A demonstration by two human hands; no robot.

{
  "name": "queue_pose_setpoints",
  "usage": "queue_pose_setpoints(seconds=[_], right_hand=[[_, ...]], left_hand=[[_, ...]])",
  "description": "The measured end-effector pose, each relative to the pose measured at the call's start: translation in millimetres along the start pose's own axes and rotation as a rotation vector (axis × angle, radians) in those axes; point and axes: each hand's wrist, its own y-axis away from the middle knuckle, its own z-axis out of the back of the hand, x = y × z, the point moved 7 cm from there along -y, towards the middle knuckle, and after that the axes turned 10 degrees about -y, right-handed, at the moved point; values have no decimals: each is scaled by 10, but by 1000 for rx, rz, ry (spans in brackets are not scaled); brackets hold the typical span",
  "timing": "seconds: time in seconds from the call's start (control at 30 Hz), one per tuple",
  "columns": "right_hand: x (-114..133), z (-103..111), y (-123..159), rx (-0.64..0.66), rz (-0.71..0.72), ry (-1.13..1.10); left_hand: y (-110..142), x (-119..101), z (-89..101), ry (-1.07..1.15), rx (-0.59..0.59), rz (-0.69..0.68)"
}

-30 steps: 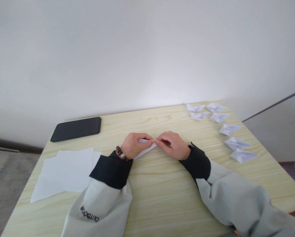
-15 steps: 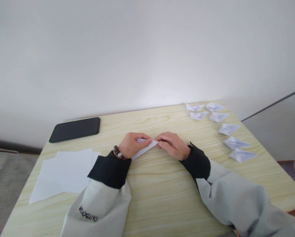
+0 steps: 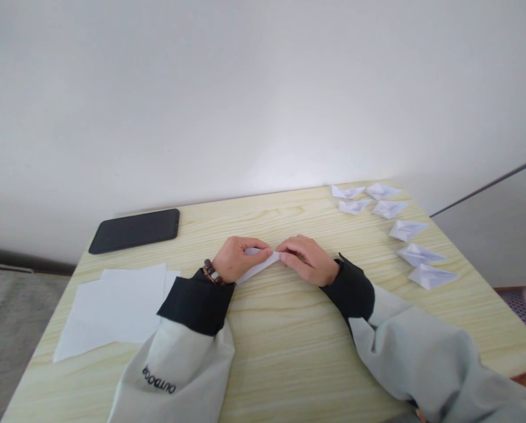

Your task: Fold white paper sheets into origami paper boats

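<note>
Between my hands, over the middle of the table, is a narrow piece of folded white paper (image 3: pixel 257 268). My left hand (image 3: pixel 237 258) is closed on it, with the thumb along its upper side and part of the paper hidden under the palm. The thumb and fingertips of my right hand (image 3: pixel 305 258) pinch the paper's pointed right end. Both hands rest low, close to the tabletop, with their fingertips almost meeting.
Several folded paper boats (image 3: pixel 418 255) stand along the right side of the wooden table (image 3: pixel 298 352). Loose white sheets (image 3: pixel 113 305) lie at the left, below a black phone (image 3: pixel 134 230). A white wall (image 3: pixel 254 106) borders the table's far edge.
Very little differs. My left thumb and the folded paper have shifted slightly right, and my right fingertips now cover a bit more of the paper's tip.
</note>
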Motion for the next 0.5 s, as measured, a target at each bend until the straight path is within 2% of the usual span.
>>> queue_pose_setpoints(seconds=[0.33, 0.4, 0.5], right_hand=[[1, -9, -13, -34, 25, 76], [-21, 44, -4, -103, -13, 79], [-100, 174, 35, -284, -127, 78]], left_hand=[[-1, -28, 17, 17, -26, -4], [0, -11, 15, 100, -31, -3], [-9, 45, -17, 336, -18, -6]])
